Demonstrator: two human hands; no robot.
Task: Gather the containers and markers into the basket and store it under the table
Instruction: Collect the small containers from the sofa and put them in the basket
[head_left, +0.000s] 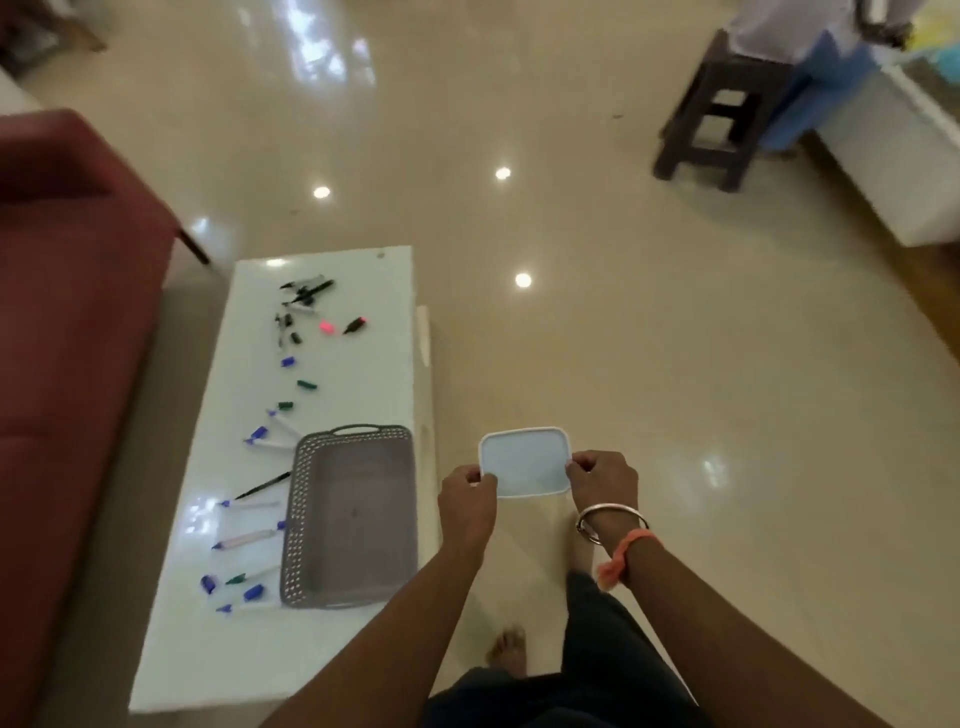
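Note:
A white, roughly square container (524, 461) is held over the floor to the right of the low white table (363, 291). My left hand (466, 493) pinches its left edge and my right hand (602, 475) pinches its right edge. A grey perforated basket (353, 514) with a handle sits empty on the table's near right part. Several markers with blue, green and black caps (260, 540) lie scattered on the table to the basket's left. More black markers and a pink highlighter (326, 327) lie farther back.
A dark red sofa (67, 322) runs along the table's left side. A dark wooden stool (727, 109) stands at the far right beside a white bench (893, 156). Glossy beige floor (675, 364) spreads to the right. My bare feet (511, 649) stand near the table's corner.

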